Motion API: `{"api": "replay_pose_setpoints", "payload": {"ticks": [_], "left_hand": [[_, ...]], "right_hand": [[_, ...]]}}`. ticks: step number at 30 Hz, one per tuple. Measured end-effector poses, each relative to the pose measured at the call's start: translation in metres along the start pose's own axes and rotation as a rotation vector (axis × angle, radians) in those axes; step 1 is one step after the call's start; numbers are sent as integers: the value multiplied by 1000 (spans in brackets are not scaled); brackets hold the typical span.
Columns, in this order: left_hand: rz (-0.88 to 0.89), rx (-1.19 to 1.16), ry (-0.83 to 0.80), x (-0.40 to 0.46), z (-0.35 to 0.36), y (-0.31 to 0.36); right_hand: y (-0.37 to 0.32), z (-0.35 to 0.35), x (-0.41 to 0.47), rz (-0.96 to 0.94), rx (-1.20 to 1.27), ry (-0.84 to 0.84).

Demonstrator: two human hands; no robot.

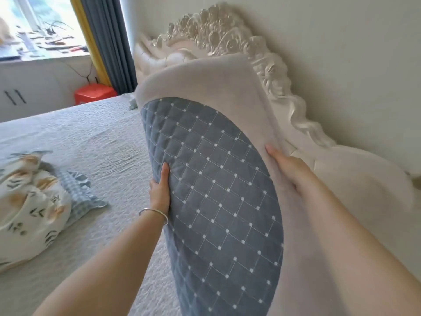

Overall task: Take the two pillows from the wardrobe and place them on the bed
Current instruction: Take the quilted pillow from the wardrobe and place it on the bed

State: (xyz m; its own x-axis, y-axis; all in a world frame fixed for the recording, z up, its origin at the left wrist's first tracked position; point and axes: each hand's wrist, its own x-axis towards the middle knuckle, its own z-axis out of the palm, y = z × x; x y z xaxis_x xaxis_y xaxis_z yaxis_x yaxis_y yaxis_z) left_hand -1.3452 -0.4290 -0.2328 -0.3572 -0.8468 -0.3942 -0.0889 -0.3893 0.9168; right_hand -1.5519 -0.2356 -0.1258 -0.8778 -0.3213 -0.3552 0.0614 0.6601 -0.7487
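One pillow, blue quilted face and grey back, which we hold upright over the bed beside the headboard: left hand grips its left edge, right hand its right. Open bedspread lies left. One patterned bundle near the bed's left edge.

We see two bare forearms, no sleeves in view on either. Left hand: thin plain silver bangle round the wrist, smooth, open-ended at the near right side. Right hand: no jewellery visible on wrist or fingers. Fingernails short, unpainted as far as we can tell.
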Motion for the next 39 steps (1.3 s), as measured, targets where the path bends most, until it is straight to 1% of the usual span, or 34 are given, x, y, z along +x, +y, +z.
{"api": "replay_pose_setpoints", "payload": {"ticks": [5, 8, 10, 12, 18, 20, 26, 29, 35, 39], "left_hand": [[-52, 8, 211, 29, 32, -30], [-135, 81, 318, 41, 49, -57], [-234, 123, 348, 51, 56, -78], [-295, 130, 375, 61, 59, -95], [-423, 69, 455, 115, 59, -106], [-458, 36, 454, 146, 49, -119], [-484, 18, 461, 228, 38, -146], [-469, -28, 464, 260, 42, -158], [-406, -114, 334, 326, 57, -185], [-353, -133, 207, 363, 75, -206]], "right_hand": [[6, 16, 102, -108, -120, -207], [27, 25, 156, -128, -175, -323], [40, 35, 182, -140, -248, -389], [55, 47, 203, -142, -249, -449], [53, 91, 255, -123, -264, -509], [49, 109, 276, -116, -277, -519], [42, 173, 341, -125, -290, -565], [39, 203, 371, -125, -301, -567], [36, 251, 434, -204, -376, -456], [48, 275, 468, -221, -434, -387]]}}
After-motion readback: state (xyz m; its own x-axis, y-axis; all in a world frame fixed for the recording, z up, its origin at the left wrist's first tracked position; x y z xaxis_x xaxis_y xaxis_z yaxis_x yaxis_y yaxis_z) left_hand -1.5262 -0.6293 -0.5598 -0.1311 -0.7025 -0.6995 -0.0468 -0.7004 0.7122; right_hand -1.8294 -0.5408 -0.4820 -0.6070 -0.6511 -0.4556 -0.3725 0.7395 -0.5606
